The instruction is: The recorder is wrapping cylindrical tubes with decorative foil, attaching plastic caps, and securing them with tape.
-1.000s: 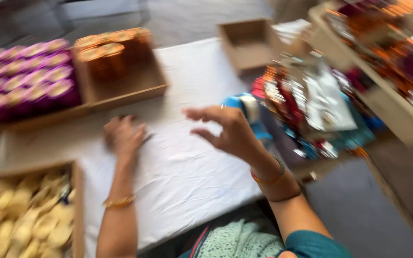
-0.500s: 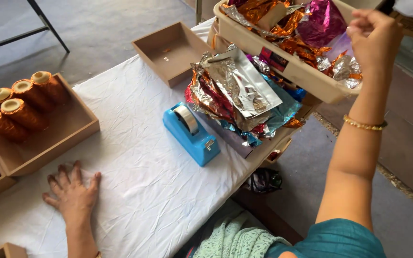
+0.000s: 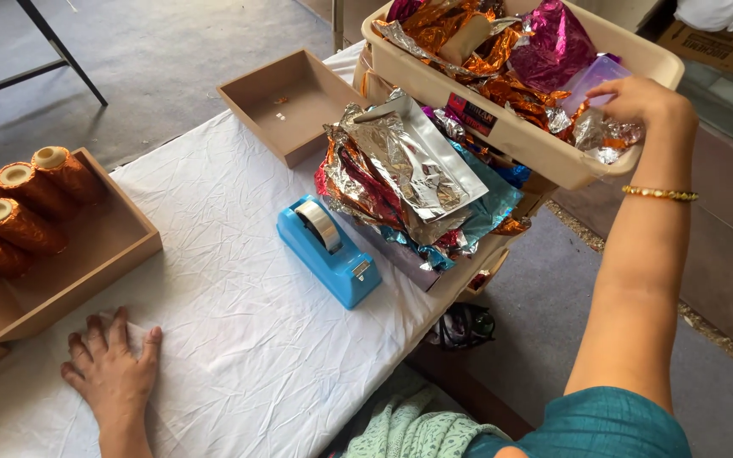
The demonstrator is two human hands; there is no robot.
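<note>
My left hand (image 3: 114,366) lies flat, fingers spread, on the white cloth of the table (image 3: 239,280), empty. My right hand (image 3: 642,100) reaches into a beige plastic tub (image 3: 502,127) at the far right that is filled with crumpled shiny foil sheets (image 3: 511,51) in orange, magenta and silver. The fingers curl down among the foil near a lilac piece (image 3: 591,80); whether they grip anything is hidden. A gold bangle sits on that wrist.
A blue tape dispenser (image 3: 328,250) stands mid-table. Beside it lies a pile of silver and coloured foil sheets (image 3: 409,182). A small brown tray (image 3: 286,106) sits at the far edge. At left a wooden box (image 3: 61,254) holds orange foil-wrapped rolls (image 3: 23,208).
My right hand has dropped from high in the air down into the tub of foil. The view has swung right from the boxes; my left hand stays flat on the cloth.
</note>
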